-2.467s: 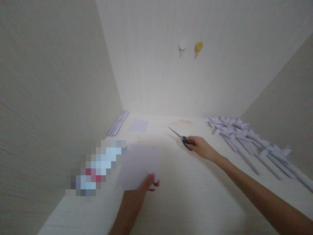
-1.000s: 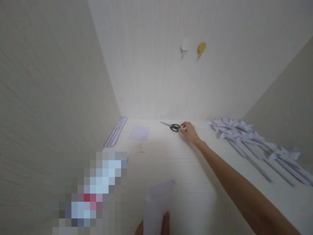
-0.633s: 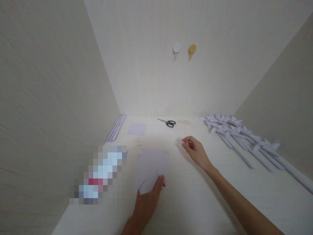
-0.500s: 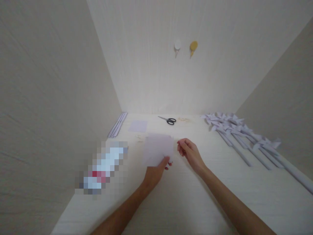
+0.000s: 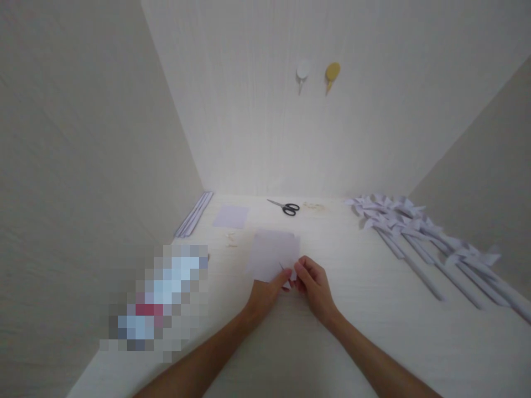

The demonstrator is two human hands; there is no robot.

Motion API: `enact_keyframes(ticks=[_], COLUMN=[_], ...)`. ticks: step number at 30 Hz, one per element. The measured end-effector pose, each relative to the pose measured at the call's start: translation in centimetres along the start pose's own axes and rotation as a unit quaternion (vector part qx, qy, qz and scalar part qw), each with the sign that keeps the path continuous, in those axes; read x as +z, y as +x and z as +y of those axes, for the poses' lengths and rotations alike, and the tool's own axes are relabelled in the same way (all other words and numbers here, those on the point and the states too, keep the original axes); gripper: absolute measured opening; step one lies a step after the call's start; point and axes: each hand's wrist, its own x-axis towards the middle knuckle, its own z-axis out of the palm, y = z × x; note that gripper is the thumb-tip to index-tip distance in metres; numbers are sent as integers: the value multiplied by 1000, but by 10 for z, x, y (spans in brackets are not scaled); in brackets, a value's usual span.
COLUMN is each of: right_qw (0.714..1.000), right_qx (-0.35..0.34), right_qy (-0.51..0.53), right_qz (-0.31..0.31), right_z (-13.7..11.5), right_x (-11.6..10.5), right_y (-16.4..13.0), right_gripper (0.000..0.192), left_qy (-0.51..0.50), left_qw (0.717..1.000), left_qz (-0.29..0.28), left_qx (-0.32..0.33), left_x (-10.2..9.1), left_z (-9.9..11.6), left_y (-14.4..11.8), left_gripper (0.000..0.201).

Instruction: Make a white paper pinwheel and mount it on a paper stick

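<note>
Compared with the earlier views, the left hand (image 5: pixel 265 293) keeps hold of a pale square sheet of paper (image 5: pixel 270 250), the scissors (image 5: pixel 284 206), in the right hand (image 5: pixel 317 284) at first, now lie on the table (image 5: pixel 360 337) near the back wall, and the right hand, apart from the sheet half a second ago, meets its lower right corner.

The left forearm slants up from the bottom edge; its thumb lies on top of the sheet beside a short slit, fingers curled beneath, gripping it. The right forearm slants in from the lower right, the thumb and fingers closed together on the corner. The sheet is in the middle, just in front of the person.

Counting from left to right: one pixelated object (image 5: pixel 166 293), one bundle of folded paper strips (image 5: pixel 194 215), one flat lilac square (image 5: pixel 231 216), a few small pale bits (image 5: pixel 231 240), one pair of scissors, another pale scatter (image 5: pixel 314 207), one white hook (image 5: pixel 302 71) and one yellow hook (image 5: pixel 332 72) on the wall, and several overlapping paper pinwheels (image 5: pixel 390 215), too crowded to count.
</note>
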Motion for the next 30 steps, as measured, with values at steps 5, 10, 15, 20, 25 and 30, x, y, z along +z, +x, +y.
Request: enact_keyframes(ticks=[5, 10, 15, 20, 25, 30], right_qw=[996, 991, 990, 994, 998, 996], right_qx=[-61, -66, -94, -88, -46, -11], right_qy=[5, 31, 6, -10, -47, -82], right_qz=[67, 114, 102, 65, -4, -40], right_z=[-3, 3, 0, -3, 3, 4], right_x=[-5, -9, -6, -4, -5, -5], right_y=[3, 11, 10, 7, 6, 7], right_gripper=[24, 12, 10, 10, 21, 34], left_qy=[-4, -84, -35, 65, 88, 115], left_qw=[999, 993, 998, 994, 993, 992], left_qz=[41, 78, 59, 83, 82, 54], left_qx=[0, 15, 6, -14, -1, 14], left_x=[-4, -11, -9, -8, -4, -3], left_z=[3, -3, -4, -5, -3, -2], left_y=[5, 18, 18, 16, 15, 13], left_gripper=[22, 19, 21, 26, 21, 23])
